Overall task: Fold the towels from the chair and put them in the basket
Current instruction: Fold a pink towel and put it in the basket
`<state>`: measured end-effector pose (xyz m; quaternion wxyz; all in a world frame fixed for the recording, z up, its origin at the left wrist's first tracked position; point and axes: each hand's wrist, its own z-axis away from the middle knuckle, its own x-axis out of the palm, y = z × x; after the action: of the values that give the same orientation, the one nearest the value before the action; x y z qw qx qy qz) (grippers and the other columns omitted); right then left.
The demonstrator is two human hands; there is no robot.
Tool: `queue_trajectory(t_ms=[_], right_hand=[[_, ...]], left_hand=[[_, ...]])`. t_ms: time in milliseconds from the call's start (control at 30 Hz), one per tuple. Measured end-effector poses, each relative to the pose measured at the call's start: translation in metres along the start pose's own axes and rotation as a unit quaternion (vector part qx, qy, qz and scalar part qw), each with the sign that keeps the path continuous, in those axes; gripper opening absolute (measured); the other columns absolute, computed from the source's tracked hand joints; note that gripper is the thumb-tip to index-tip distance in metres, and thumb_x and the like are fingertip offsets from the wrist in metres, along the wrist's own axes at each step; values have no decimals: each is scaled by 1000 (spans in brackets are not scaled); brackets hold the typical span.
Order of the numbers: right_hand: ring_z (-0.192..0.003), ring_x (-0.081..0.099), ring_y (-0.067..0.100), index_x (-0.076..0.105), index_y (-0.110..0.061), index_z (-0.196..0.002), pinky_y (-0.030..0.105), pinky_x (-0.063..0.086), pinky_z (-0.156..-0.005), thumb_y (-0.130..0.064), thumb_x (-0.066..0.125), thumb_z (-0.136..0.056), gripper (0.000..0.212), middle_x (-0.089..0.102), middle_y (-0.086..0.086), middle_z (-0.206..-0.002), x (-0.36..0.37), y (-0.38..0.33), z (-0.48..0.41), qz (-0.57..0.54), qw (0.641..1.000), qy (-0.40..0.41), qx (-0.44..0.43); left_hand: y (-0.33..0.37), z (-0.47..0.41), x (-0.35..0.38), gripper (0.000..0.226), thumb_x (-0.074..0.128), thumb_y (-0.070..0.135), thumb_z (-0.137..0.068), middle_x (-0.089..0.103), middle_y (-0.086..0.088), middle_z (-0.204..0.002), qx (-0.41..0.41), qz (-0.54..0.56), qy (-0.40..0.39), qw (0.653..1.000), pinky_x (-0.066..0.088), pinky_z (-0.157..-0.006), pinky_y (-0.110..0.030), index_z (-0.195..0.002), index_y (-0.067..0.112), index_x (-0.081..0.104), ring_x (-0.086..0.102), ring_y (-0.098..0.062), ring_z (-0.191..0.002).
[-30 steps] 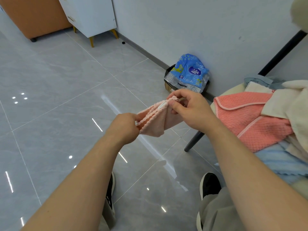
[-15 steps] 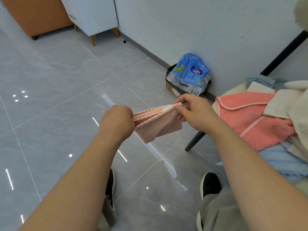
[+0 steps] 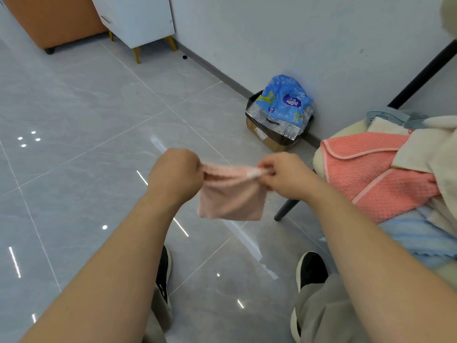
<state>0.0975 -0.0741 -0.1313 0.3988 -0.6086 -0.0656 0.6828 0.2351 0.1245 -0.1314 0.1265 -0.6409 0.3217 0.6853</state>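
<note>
Left hand (image 3: 175,174): clamped on one end of the pale pink towel (image 3: 231,199).
Right hand (image 3: 284,177): pinches the other end; towel hangs above the floor (image 3: 74,107) beside the chair (image 3: 286,209).
Risk: a slack pinch may let layers slide, spoiling the fold.

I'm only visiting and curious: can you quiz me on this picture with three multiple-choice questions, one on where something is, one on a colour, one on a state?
1. Where is the blue plastic pack? A) on the chair B) on a box by the wall C) in a hand
2. What colour is the small towel being held? A) green B) pale pink C) black
3. How do the left hand and right hand hold it? A) flat beneath it B) only the left grips C) each pinches its top edge

Answers: 1 B, it sits atop the box at the wall's foot. 2 B, it is plainly light pink. 3 C, both hands' fingers curl on the top edge; the rest hangs.
</note>
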Motion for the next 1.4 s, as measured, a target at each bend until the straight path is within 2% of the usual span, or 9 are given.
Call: queue_trajectory(t_ms=[100,133,200,267,400,867,967,1100,1400], right_hand=[[-93,56,13,68,-14,-105,23,42,-83,-3,60,-88,22,66,2,-104,5,-10,-4,-30,955,277,-96],[-96,58,16,66,-15,-102,24,43,-82,-2,59,-87,21,68,3,-105,4,-10,-3,-20,963,249,-103],[-97,63,23,62,-22,-92,29,47,-77,-4,58,-86,19,69,4,-100,9,-9,-1,80,996,18,-37],[-96,62,26,60,-26,-91,31,47,-73,-6,56,-87,21,67,4,-101,21,-3,1,136,986,-95,14],[-97,60,23,60,-28,-92,32,46,-73,-13,55,-90,17,65,2,-105,14,-4,-3,81,997,2,11],[-89,63,20,62,-27,-95,33,53,-71,-12,58,-91,16,65,-2,-94,5,-3,-2,90,994,-65,21],[-83,69,23,60,-21,-96,37,58,-68,-13,52,-95,11,66,4,-97,3,-2,-1,44,997,-57,41],[-76,75,33,54,-14,-99,41,61,-62,-16,54,-98,2,66,15,-100,-7,0,4,-177,975,-83,101],[-84,73,45,51,-15,-131,49,63,-71,-35,53,-103,35,58,17,-129,-23,-4,10,-393,909,-97,101]], left_hand=[[5,-1,-4,13,62,17,-86,68,-8,-84,20,29,169,985,50,-67,-39,-88,10,73,61,-34,-79],[4,-1,-5,11,63,16,-86,64,-8,-80,4,-4,122,993,48,-65,-37,-84,10,72,59,-34,-75],[4,4,1,8,63,12,-81,57,-6,-71,-45,-83,-75,993,44,-59,-31,-73,11,65,55,-29,-66],[5,10,7,18,60,7,-80,52,-6,-67,-57,-107,-196,973,38,-53,-26,-63,11,54,50,-23,-58],[1,1,4,19,62,9,-77,49,-6,-60,-72,-52,-148,985,33,-48,-23,-60,9,54,47,-24,-54],[4,3,-6,10,64,3,-77,72,-5,-63,-84,63,-212,972,62,-68,-34,-75,10,71,73,-22,-67],[6,5,-11,11,61,-2,-81,73,-12,-69,-136,208,-235,940,63,-64,-37,-89,5,60,74,-24,-62],[8,6,-24,14,57,4,-88,69,-15,-91,-189,333,-240,892,60,-56,-31,-100,6,64,73,-25,-59],[10,4,-40,41,37,15,-94,56,-19,-131,-264,563,-238,746,59,-53,-36,-128,0,53,73,-47,-77]])
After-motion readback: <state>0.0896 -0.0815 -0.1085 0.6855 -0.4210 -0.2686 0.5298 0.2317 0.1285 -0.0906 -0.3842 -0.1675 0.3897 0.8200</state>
